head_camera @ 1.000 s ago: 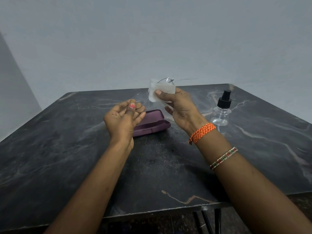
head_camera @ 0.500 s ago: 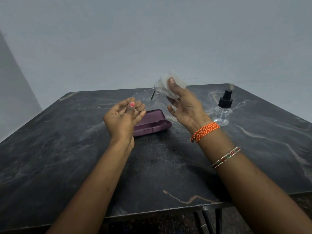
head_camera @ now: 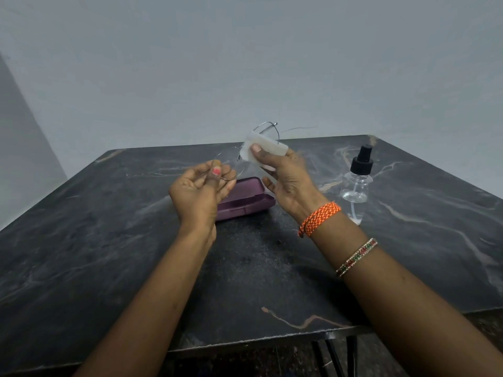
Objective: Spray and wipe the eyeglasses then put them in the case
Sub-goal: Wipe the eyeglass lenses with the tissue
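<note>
Thin wire-rimmed eyeglasses are held in the air above the dark marble table. My left hand pinches the rim of the left lens between thumb and fingers. My right hand presses a folded white wipe around the right lens, thumb on top. One temple arm sticks out to the right past the wipe. A purple eyeglass case lies on the table just behind and below both hands, its lid closed, partly hidden by my left hand.
A clear spray bottle with a black pump top stands upright on the table to the right of my right wrist. The table's near edge runs below my forearms. A plain grey wall stands behind the table.
My right hand slid the wipe over the right lens, up and back half a second ago, then down toward me again. My left hand stayed in place on the other lens.
</note>
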